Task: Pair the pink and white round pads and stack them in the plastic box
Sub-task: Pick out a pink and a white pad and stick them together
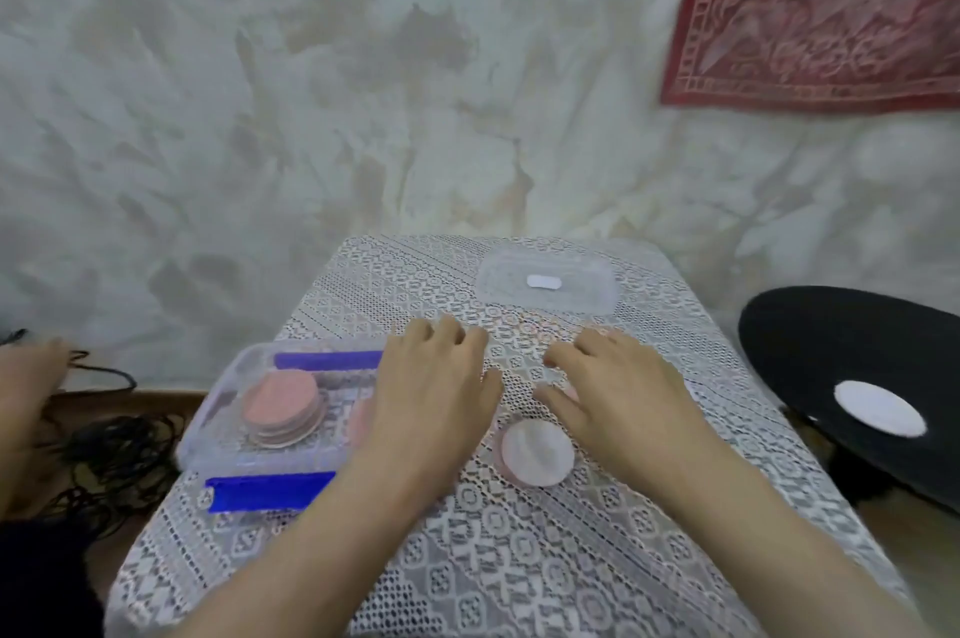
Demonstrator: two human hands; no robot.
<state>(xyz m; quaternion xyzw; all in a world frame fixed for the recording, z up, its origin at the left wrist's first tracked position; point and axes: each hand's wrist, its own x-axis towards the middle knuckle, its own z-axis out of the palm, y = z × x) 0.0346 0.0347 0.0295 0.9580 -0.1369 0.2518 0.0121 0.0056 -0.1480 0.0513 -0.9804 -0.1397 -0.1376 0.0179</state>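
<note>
A clear plastic box with blue clips sits at the table's left. Inside it lies a stack of round pads with a pink one on top. A second pink pad shows at the box's right side, partly hidden by my left hand. That hand hovers palm down over the box's right edge, fingers spread, holding nothing. My right hand is also palm down and spread over the cloth. A white pad on a pink one lies on the cloth between my wrists. A bit of pink shows under my right thumb.
The box's clear lid lies at the table's far side. A lace cloth covers the small table. A black round object with a white disc stands right. Black cables lie on the floor left, near another person's hand.
</note>
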